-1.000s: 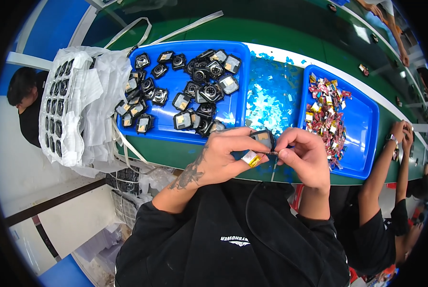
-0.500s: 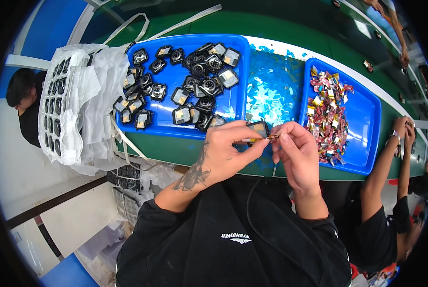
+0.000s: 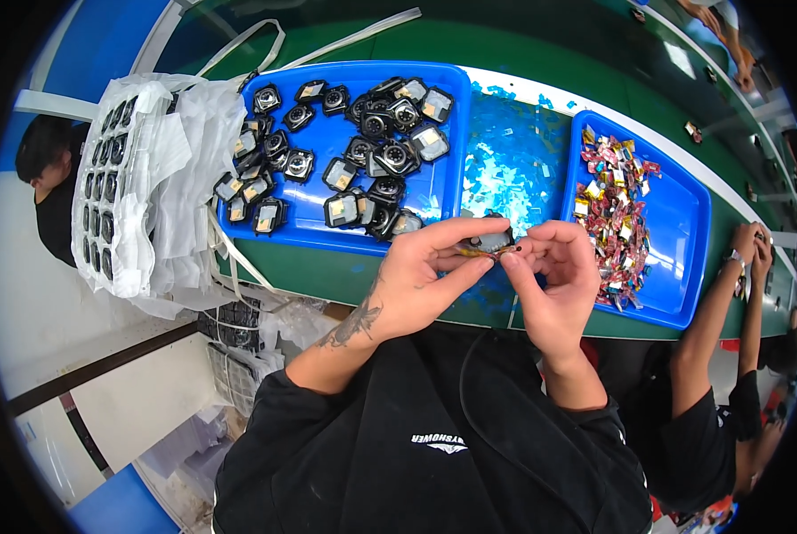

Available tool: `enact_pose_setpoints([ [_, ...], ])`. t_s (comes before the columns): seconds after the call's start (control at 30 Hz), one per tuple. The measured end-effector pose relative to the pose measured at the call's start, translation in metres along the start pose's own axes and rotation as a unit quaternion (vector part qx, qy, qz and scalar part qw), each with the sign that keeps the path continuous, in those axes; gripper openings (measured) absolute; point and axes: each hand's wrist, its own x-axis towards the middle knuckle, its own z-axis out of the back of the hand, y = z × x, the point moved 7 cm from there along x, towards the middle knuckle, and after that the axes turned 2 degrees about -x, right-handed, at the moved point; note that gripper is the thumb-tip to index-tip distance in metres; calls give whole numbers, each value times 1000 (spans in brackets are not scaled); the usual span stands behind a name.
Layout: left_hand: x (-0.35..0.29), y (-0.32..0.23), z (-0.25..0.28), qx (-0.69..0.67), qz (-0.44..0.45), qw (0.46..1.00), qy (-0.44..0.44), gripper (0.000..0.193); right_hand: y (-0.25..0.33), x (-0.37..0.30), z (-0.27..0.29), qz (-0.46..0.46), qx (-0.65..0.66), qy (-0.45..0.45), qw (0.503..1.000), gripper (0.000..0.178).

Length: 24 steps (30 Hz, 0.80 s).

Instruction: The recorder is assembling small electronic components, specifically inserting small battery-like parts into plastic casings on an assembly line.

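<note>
In front of my chest, my left hand pinches a small watch case, black-edged with a grey face, between thumb and fingers. A thin orange-brown flex strip lies along the case's near side. My right hand meets it from the other side, with thumb and forefinger closed on the strip's dark end. My fingertips partly hide both parts. Just beyond my left hand stands a blue tray holding several similar black watch cases. Right of my hands, another blue tray holds a heap of small pink and yellow flex parts.
Blue film scraps litter the green bench between the trays. White blister trays with dark parts are stacked at the left, with loose straps behind. A co-worker's arms reach in at the right; another person is far left.
The watch case has tilted flatter and come closer to my fingertips. My right hand has turned slightly, its fingers curling in over the case. The view has shifted a little.
</note>
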Motion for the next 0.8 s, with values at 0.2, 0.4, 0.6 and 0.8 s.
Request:
enact_pose_setpoints([
  [0.2,2,-2,-1,-6,12,1000,-6,42,0,-1,2,29,-18,-33,999,28],
  [0.4,-1,-3,-2,-3,8,1000,-29,45,-2,-4,2,42,-30,-43,998,26],
  [0.6,0,-4,-7,25,-15,999,-16,43,-3,-6,2,71,-48,-44,995,28],
  [0.8,2,5,-7,-38,-5,999,-9,44,-3,0,-2,21,-31,-44,998,42],
])
